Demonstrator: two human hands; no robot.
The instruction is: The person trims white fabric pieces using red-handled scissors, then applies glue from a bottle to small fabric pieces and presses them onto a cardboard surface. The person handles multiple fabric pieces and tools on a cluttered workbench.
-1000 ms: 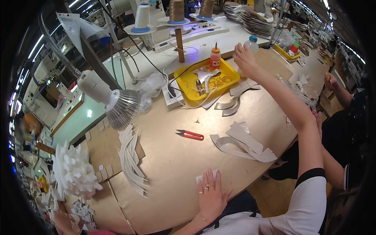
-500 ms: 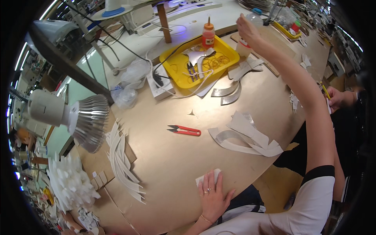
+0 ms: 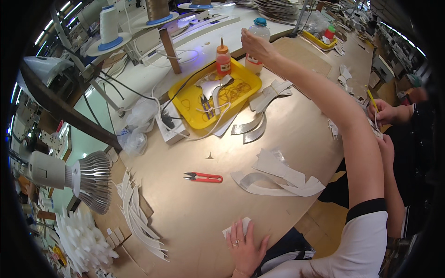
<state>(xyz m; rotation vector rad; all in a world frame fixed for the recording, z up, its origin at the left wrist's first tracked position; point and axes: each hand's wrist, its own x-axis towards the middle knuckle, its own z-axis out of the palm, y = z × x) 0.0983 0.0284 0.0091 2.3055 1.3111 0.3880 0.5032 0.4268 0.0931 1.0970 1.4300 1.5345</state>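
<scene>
My left hand (image 3: 246, 250) lies flat near the front edge of the table, fingers stretched over a small white piece (image 3: 226, 230) that is mostly covered. Reaching far across, my right hand (image 3: 259, 47) is closed round a clear bottle (image 3: 259, 30) with a teal cap and pinkish contents; the palm side is hidden. Beside that hand stands a squeeze bottle (image 3: 223, 62) with an orange top, at the yellow tray (image 3: 199, 121). Between the hands lie red thread snips (image 3: 206, 177) and several pale cut pieces (image 3: 266, 183).
A lamp (image 3: 90, 180) juts in from the left. Pale strips (image 3: 134, 211) and a white fluffy pile (image 3: 83, 241) lie below it. A power strip (image 3: 172, 127) with cords sits by the tray. On the right, another person's hand (image 3: 387, 112) holds a thin yellow tool (image 3: 372, 99).
My right hand and the clear bottle have shifted left toward the tray, and the bottle leans less. My left hand stays on the white piece. The whole view has shifted.
</scene>
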